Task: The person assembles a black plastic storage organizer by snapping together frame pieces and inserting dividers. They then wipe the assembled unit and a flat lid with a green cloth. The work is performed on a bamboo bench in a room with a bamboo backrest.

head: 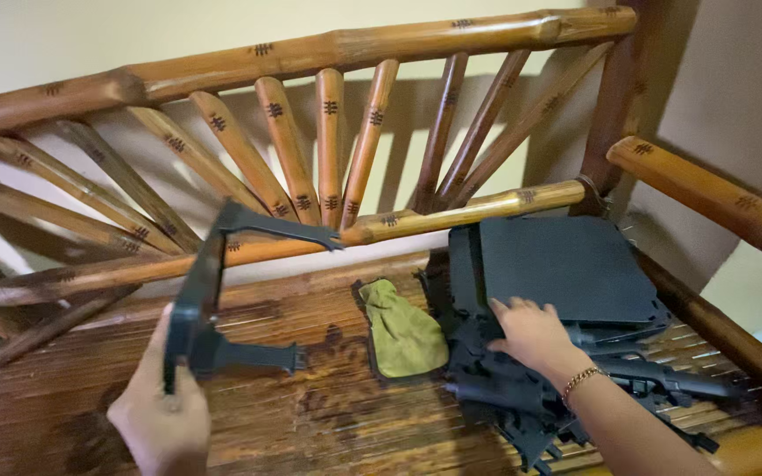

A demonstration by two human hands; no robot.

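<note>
- Bench (pixel 328 423) of bamboo is used as the work surface.
- One black bracket-shaped frame part (pixel 213 300) is gripped by the left hand (pixel 162 419), clamped on its lower end, held upright.
- Right hand (pixel 533 333) is laid flat, fingers spread, on the pile of black plastic parts (pixel 566 291); nothing grasped.
- Green cloth (pixel 403 330) lies between.
- Nothing is seen joined yet; most parts remain piled.

Open seat is found left of the green cloth (pixel 403 330), up to the black frame (pixel 213 300). Right of the cloth, the way is blocked by piled black parts (pixel 557 273). Behind it, passage is closed by bamboo slats (pixel 328 141).
</note>
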